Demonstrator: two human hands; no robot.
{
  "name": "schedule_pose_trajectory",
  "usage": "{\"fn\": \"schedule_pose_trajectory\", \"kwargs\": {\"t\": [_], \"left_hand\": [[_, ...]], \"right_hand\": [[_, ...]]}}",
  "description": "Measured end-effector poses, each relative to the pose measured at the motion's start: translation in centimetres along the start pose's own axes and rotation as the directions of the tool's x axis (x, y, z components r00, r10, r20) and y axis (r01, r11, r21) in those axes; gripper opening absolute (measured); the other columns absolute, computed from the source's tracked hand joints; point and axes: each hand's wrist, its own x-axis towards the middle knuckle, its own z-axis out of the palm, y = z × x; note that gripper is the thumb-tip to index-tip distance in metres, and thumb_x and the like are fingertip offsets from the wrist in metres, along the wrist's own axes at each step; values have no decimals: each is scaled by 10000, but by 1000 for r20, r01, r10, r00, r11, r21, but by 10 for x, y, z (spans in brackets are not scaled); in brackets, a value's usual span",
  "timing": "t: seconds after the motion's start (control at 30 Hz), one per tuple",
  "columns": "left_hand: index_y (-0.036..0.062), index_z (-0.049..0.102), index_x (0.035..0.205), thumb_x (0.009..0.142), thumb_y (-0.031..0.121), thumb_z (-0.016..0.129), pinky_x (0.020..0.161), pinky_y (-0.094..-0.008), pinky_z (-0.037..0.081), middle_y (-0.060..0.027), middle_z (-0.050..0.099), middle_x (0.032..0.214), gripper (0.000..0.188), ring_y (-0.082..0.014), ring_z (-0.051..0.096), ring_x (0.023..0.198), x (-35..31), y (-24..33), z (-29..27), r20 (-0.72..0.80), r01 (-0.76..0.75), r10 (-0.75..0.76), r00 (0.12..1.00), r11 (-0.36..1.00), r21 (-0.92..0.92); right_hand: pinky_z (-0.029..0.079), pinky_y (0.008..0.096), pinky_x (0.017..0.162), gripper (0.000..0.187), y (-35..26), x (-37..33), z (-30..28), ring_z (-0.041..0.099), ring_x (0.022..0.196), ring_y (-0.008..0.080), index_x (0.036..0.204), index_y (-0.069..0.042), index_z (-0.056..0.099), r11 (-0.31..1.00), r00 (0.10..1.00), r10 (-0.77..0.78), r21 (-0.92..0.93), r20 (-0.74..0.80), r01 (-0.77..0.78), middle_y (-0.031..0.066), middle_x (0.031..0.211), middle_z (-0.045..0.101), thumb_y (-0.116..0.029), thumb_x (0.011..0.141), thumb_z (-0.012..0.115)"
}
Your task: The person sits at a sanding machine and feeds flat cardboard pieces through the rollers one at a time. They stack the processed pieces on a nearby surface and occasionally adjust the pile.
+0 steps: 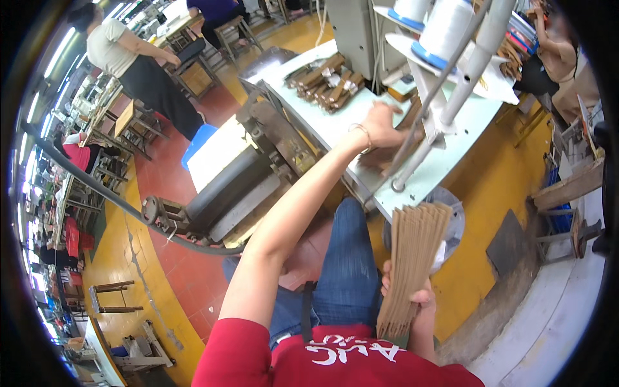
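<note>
My left hand (pixel 382 126), with a bracelet at the wrist, reaches over the pale green tabletop (pixel 445 164). Its visible fingers are stretched and apart, partly behind a metal pole. Dark brown pieces (pixel 380 159) lie beneath and beside it; whether it touches them is hard to tell. My right hand (pixel 419 297) is closed round a thick stack of light brown fabric strips (pixel 412 264), held upright close to my body. Farther back on the tabletop lie several bundles of brown strips (pixel 329 82) with white tags.
A thread stand pole (pixel 445 103) rises at the table's right, with white thread cones (pixel 445 29) above. Left of the table is a dark machine part (pixel 274 138) by a padded cylinder (pixel 225 180). A person (pixel 126 58) stands at far left. A wooden stool (pixel 116 298) is on the floor.
</note>
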Motion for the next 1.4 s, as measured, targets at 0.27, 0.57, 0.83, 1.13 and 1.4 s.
{"fn": "schedule_pose_trajectory", "kwargs": {"t": [0.27, 0.57, 0.83, 1.13, 1.4], "left_hand": [[57, 335, 1390, 842, 695, 435, 1073, -434, 293, -104, 410, 1371, 848, -231, 337, 1314, -224, -40, 23, -177, -30, -305, 936, 431, -902], [56, 234, 1441, 785, 560, 601, 1092, -466, 321, -217, 315, 1445, 905, -349, 341, 1327, -314, -62, 21, -126, -201, -369, 921, -174, -964], [49, 272, 1426, 747, 554, 678, 1036, -483, 401, -234, 398, 1371, 938, -374, 426, 1259, -352, -94, -20, -203, -335, -494, 846, -196, -922], [67, 277, 1422, 819, 547, 613, 978, -404, 455, -147, 494, 1264, 841, -257, 521, 1163, -394, -115, -39, -228, -294, -609, 759, -8, -956], [89, -26, 1475, 944, 597, 291, 1123, -373, 191, -99, 142, 1502, 800, -221, 165, 1390, -370, -61, -43, -253, -217, -687, 681, 141, -966]], "right_hand": [[397, 325, 976, 928, 7, 56, 37, 473, 1160, 172, 1331, 29, 356, 760, 994, 78, -650, 82, -6, 121, 1249, 499, -216, 594, 863], [284, 381, 1074, 701, 104, 104, 103, 348, 1306, 313, 1366, 36, 367, 213, 938, 113, -930, 327, 298, 203, 1345, 389, -380, 871, 636], [390, 346, 967, 460, 130, 133, 137, 498, 1102, 241, 1252, 28, 523, 359, 910, 319, -923, 264, 142, 132, 1170, 492, -335, 976, 466], [464, 266, 837, 622, 154, 143, 152, 548, 954, 125, 1282, 3, 500, 486, 863, 421, -873, 280, 46, 68, 1106, 521, -206, 764, 774], [377, 355, 1019, 1060, 169, 143, 138, 445, 1238, 232, 1405, -4, 287, 450, 849, 424, -887, 316, 106, 137, 1316, 462, -283, 581, 893]]}}
